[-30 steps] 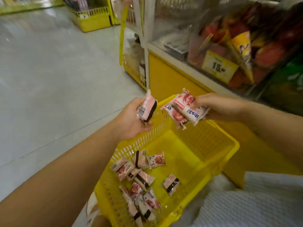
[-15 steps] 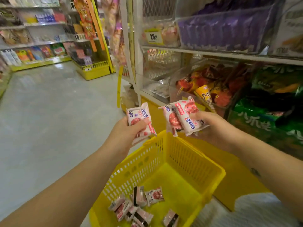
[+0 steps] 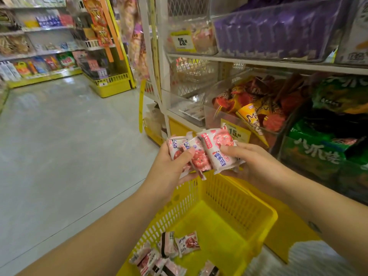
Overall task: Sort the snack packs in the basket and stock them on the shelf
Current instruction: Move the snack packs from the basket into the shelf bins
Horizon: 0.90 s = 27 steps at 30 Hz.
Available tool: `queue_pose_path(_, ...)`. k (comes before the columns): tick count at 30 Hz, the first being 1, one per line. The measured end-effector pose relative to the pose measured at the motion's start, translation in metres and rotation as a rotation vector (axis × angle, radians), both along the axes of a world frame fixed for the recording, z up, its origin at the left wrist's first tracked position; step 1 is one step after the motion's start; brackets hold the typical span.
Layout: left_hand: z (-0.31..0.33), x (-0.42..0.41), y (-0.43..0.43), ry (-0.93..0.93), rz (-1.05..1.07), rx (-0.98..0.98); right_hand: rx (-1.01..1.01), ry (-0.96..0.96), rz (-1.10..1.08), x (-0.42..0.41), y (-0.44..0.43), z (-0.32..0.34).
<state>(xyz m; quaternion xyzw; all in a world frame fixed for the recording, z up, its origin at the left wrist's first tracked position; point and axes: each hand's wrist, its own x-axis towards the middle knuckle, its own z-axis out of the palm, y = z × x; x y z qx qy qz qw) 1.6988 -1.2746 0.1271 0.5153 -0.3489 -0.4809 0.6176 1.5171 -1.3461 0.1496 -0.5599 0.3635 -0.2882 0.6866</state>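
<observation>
Above basket (image 3: 229, 196), both hands (image 3: 169, 168) (image 3: 256, 164) clutch packs (image 3: 219, 154).

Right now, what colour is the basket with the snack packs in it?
The basket is bright yellow, with slotted sides; the head view shows it best.

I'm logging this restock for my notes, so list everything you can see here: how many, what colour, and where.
held snack packs: three, pink and white, between both hands above the basket
basket snack packs: at least six, pink and white, basket floor, some cut off by the frame
basket: one, yellow, below the hands
cone snacks: many, orange and red, clear bin, lower shelf
purple packs: many, purple, clear bin, upper shelf
green packs: several, green, far right
price tags: two, yellow, bin fronts
left hand: grips the held snack packs
right hand: grips the held snack packs
</observation>
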Motion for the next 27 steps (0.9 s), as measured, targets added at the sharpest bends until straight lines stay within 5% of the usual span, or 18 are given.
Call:
queue_pose_path(4,-0.003,0.007,-0.003,0.056,0.019,0.000,0.106,-0.101,-0.232,-0.001,-0.004,0.004)
queue_pose_path(18,-0.013,-0.025,0.000,-0.027,0.050,-0.069,0.074,-0.240,-0.203,0.026,0.031,-0.011)
queue_pose_path(23,0.000,0.003,-0.001,0.109,0.023,0.061,-0.123,-0.041,-0.158,0.005,0.004,0.009)
queue_pose_path(27,0.006,0.024,0.002,-0.034,-0.117,0.184,-0.426,0.346,0.255,-0.017,-0.007,0.024)
